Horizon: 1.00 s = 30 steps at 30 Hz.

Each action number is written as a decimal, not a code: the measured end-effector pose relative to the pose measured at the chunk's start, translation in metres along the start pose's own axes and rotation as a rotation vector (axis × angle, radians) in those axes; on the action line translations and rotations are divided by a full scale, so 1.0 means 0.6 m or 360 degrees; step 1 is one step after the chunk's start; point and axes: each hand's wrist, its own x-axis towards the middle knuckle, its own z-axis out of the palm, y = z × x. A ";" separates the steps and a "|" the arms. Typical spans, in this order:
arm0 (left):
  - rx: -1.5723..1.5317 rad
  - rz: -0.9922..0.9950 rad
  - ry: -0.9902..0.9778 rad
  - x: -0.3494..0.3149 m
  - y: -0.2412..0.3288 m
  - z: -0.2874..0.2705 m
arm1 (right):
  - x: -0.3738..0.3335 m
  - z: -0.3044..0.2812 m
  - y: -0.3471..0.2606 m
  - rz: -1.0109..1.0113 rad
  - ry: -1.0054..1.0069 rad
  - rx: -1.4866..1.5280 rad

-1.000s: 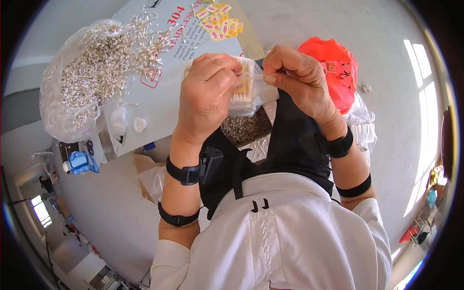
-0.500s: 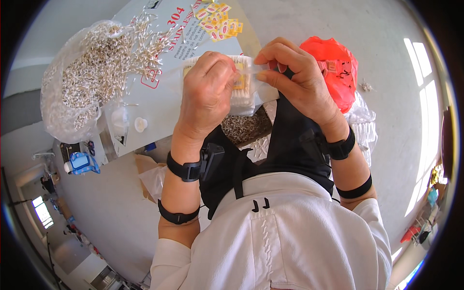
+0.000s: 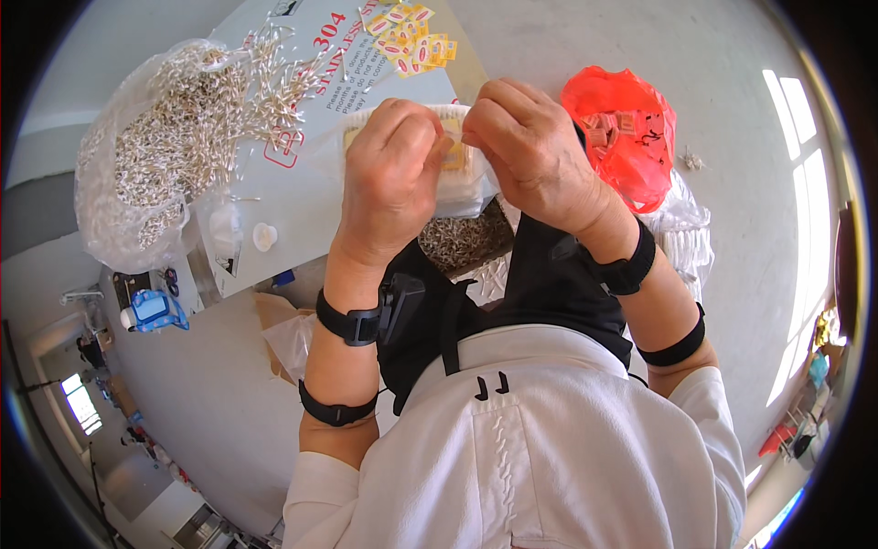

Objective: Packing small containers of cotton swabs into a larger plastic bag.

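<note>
A clear pack of cotton swabs (image 3: 463, 190) sits at the upper middle of the frame, by the near edge of the table, with a yellow label (image 3: 453, 158) showing through its film. The left hand (image 3: 393, 160) is at the pack's left part, thumb and fingers pinching its film. The right hand (image 3: 529, 151) is at its right, fingers curled and fingertips drawn together against the film; whether they grip it I cannot tell. The fingertips of the two hands are close to each other but apart.

Just below the pack, a box of loose swabs (image 3: 462, 242) shows between the legs of black trousers (image 3: 549, 288). The table (image 3: 306, 206), pale grey with red and dark print, stretches toward the upper left. On it, yellow-and-white labels (image 3: 412, 44) are scattered at the top, and a large clear bag of swabs (image 3: 165, 137) spills its load to the right. Near the table's lower edge lies a small white round cap (image 3: 264, 237).

Right of the right hand is an open red bag (image 3: 631, 151) with pinkish pieces (image 3: 604, 130) inside; a clear bag of white packs (image 3: 684, 242) lies just below it. A blue packet (image 3: 157, 311) rests at the left of the frame. Black bands circle both forearms.
</note>
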 end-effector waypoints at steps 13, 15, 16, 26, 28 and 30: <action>0.0012 -0.0015 0.0040 -0.002 0.006 0.010 | -0.014 -0.052 -0.009 0.0354 0.0064 0.0342; 0.0001 -0.0030 0.0067 -0.002 0.008 0.011 | -0.002 -0.043 -0.016 0.0364 0.0164 0.0349; 0.0025 -0.0028 0.0062 -0.002 0.010 0.011 | 0.003 -0.032 -0.014 0.0243 0.0074 0.0227; 0.0181 0.0171 -0.0042 0.004 -0.016 -0.045 | 0.004 -0.007 -0.002 0.0199 -0.0045 0.0269; 0.0081 0.0098 -0.0084 0.002 -0.020 -0.048 | 0.007 -0.007 -0.002 0.0163 -0.0010 0.0316; -0.0023 0.0024 -0.0125 0.000 -0.022 -0.050 | 0.008 -0.013 0.000 0.0118 -0.0056 0.0301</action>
